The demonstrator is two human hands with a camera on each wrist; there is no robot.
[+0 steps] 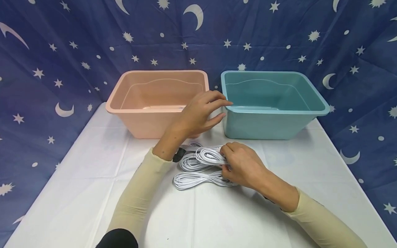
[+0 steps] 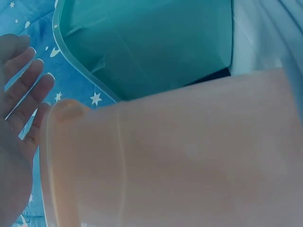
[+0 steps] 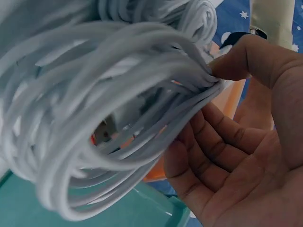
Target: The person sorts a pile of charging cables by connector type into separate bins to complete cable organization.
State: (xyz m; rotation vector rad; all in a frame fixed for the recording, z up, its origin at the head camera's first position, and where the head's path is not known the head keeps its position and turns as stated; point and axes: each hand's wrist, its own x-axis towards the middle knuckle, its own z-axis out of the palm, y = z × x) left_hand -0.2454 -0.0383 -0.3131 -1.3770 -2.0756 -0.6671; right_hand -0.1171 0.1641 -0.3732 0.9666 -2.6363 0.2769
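My right hand pinches a coiled white cable between thumb and fingers, over the middle of the table. The right wrist view shows its loops fanning out from the fingertips. More coiled white cables lie in a pile under and beside it. My left hand is raised at the right front corner of the pink bin, fingers loosely extended and holding nothing. In the head view its fingertips overlap the left rim of the teal bin.
Both bins stand side by side at the back of the white-covered table, a narrow gap between them. Behind and around hangs a dark blue cloth with moons and stars.
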